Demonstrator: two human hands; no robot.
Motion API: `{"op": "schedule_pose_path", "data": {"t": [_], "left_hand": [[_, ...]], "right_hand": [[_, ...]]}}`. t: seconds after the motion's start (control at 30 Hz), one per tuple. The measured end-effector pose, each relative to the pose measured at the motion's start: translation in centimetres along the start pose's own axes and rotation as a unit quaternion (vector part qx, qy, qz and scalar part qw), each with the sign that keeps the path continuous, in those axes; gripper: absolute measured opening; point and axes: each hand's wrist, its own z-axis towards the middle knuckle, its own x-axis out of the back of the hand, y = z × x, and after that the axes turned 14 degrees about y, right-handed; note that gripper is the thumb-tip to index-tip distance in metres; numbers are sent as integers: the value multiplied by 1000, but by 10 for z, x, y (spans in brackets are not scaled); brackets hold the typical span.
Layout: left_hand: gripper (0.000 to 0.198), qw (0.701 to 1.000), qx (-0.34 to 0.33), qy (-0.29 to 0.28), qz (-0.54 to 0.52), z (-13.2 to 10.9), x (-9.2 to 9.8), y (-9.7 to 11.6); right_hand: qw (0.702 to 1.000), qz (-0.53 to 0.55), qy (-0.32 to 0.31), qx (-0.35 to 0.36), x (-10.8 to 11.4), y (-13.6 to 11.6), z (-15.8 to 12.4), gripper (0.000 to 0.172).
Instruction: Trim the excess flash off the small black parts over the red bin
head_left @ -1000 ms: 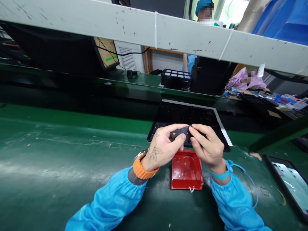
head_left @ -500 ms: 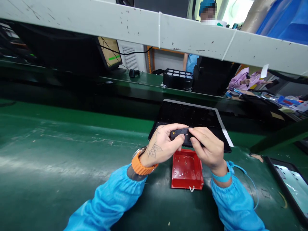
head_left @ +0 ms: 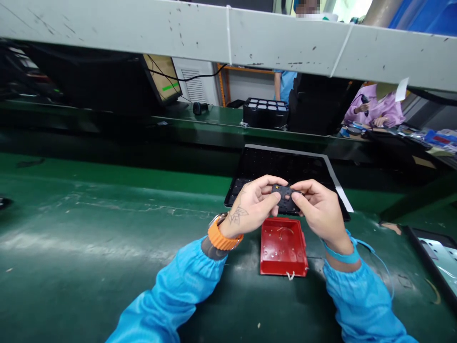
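Note:
Between both my hands is a small black plastic part (head_left: 286, 204) with a gold-coloured spot at its upper left and a small hole near its middle. My left hand (head_left: 256, 202) pinches its left end between thumb and fingers. My right hand (head_left: 317, 205) grips its right end the same way, thumb on the near face. Just below the hands, a red plastic bin (head_left: 282, 252) lies on the green bench, with small bits inside and white ties at its front edge. Behind the hands lies a flat black panel (head_left: 285, 164) with a pale border strip.
A grey beam (head_left: 285, 40) crosses overhead. On the back ledge stand a monitor (head_left: 162, 81), a barcode scanner (head_left: 200, 108) and a black box with pale squares (head_left: 266, 113). At right lies a black-framed tray (head_left: 424, 252). A person in pink (head_left: 374, 107) is at the far right.
My right hand has shifted its hold, its thumb now on the part's near face, and more of the black part shows. The view has moved slightly.

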Motion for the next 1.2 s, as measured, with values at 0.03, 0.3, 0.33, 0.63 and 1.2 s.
{"op": "schedule_pose_path", "data": {"t": [0.03,0.3,0.33,0.63,1.2], "left_hand": [[31,1000,5,3,-6,0,0,-1],[19,998,4,61,-4,-1,-3,-3],[19,998,6,65,-3,-2,-3,-3],[19,996,5,91,2,-3,-6,-4],[23,995,-30,71,55,-3,-9,-10]], "right_hand": [[1000,0,0,1,0,-1,0,9],[997,-27,3,72,-1,-4,-3,7],[997,-28,2,77,-1,-4,-4,7],[993,-48,-7,106,0,-7,-6,7],[998,9,-23,-60,-2,0,-1,24]]}}
